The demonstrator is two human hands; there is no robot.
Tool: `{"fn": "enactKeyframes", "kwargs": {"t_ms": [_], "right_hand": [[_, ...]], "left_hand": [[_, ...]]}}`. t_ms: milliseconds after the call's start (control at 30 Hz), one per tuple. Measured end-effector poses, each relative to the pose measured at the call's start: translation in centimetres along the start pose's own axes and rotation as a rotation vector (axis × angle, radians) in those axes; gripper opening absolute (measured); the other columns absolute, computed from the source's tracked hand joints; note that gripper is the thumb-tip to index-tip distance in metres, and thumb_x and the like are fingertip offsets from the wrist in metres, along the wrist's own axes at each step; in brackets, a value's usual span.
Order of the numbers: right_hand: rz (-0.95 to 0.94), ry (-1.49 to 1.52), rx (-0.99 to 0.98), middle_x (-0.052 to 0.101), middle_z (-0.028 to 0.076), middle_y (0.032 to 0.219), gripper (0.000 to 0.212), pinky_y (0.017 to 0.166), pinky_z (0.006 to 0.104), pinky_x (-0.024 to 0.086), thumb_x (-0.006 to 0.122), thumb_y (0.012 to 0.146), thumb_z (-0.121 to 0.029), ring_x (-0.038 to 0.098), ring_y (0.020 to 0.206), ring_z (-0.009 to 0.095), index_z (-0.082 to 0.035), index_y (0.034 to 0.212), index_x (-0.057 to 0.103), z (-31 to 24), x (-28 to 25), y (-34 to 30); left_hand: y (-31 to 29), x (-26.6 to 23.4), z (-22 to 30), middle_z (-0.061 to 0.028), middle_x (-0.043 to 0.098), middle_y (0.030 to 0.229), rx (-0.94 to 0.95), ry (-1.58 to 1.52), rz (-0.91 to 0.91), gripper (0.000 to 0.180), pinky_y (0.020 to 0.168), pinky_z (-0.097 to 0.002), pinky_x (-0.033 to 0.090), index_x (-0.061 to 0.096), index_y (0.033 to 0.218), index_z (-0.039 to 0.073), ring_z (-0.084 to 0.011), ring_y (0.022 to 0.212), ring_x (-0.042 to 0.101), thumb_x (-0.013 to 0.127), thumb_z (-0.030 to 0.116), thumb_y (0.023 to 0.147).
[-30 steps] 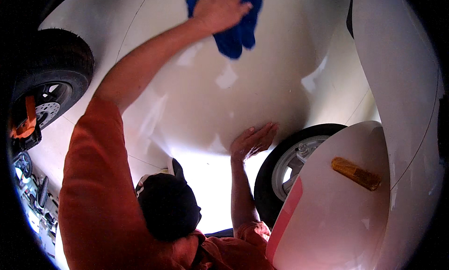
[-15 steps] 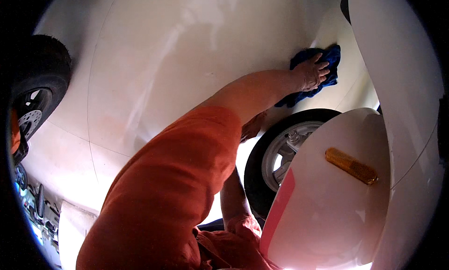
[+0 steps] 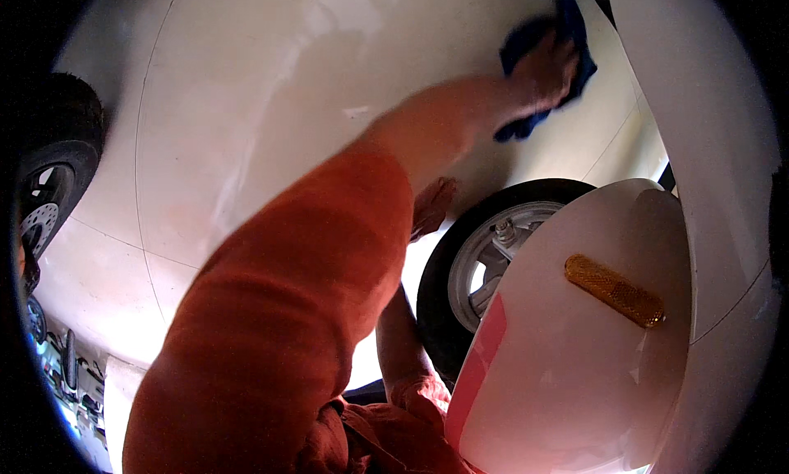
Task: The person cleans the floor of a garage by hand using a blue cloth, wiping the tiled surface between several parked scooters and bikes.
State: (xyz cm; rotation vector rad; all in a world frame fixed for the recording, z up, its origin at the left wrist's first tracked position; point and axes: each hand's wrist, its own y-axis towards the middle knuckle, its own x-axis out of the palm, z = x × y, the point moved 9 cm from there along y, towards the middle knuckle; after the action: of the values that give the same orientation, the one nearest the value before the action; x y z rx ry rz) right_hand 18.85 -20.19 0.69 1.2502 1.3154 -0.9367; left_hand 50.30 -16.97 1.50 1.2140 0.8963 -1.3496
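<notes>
While the left hand (image 3: 546,71) is on top of a blue cloth (image 3: 579,32), both of them are up near the top right, over a pale floor (image 3: 271,104) with thin dark lines. That hand is blurry, so I cannot tell if its fingers are closed around the cloth or just pressing on it. Bits of the cloth poke out above it, below it and on both sides.

The left arm, in an orange sleeve (image 3: 279,293), goes across the middle and hides part of the right arm. The right hand (image 3: 432,207) shows just past that sleeve (only some of it can be seen). Its fingers look stretched out, and it is by the floor, near a black and silver wheel (image 3: 497,236).

A white mudguard (image 3: 575,384) covers part of this wheel. It has a long orange reflector (image 3: 615,291) on it and a pinkish-red stripe (image 3: 477,367) down its left edge. To the right is a big white panel (image 3: 719,186).

Far to the left is a black tire (image 3: 66,129), with a round metal disc (image 3: 39,226) full of holes inside its wheel.
</notes>
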Motion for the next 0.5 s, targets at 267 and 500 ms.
{"fn": "enactKeyframes", "kwargs": {"t_ms": [267, 500], "right_hand": [[-0.013, 0.003, -0.007, 0.029, 0.026, 0.151, 0.058, 0.110, 0.0552, 0.021, 0.030, 0.102, -0.036, 0.029, 0.138, 0.042, 0.003, 0.146, 0.029, 0.0, -0.3, -0.1], [-0.022, 0.011, -0.015, 0.029, 0.026, 0.151, 0.059, 0.110, 0.0553, 0.021, 0.030, 0.102, -0.037, 0.029, 0.139, 0.042, 0.003, 0.146, 0.028, -0.3, 0.0, -0.4]], "left_hand": [[-2.5, 1.8, 5.4, -0.0104, 0.034, 0.152, 0.249, -0.240, 0.013, 0.051, 0.116, -0.0601, 0.011, 0.049, 0.137, 0.005, -0.0311, 0.142, 0.026, 0.043, 0.038, 0.099], [1.8, -0.5, -5.7, -0.0080, 0.024, 0.158, -0.360, 0.125, 0.072, 0.060, 0.113, -0.0593, 0.014, 0.030, 0.150, 0.009, -0.0325, 0.144, 0.020, 0.032, 0.042, 0.099]]}}
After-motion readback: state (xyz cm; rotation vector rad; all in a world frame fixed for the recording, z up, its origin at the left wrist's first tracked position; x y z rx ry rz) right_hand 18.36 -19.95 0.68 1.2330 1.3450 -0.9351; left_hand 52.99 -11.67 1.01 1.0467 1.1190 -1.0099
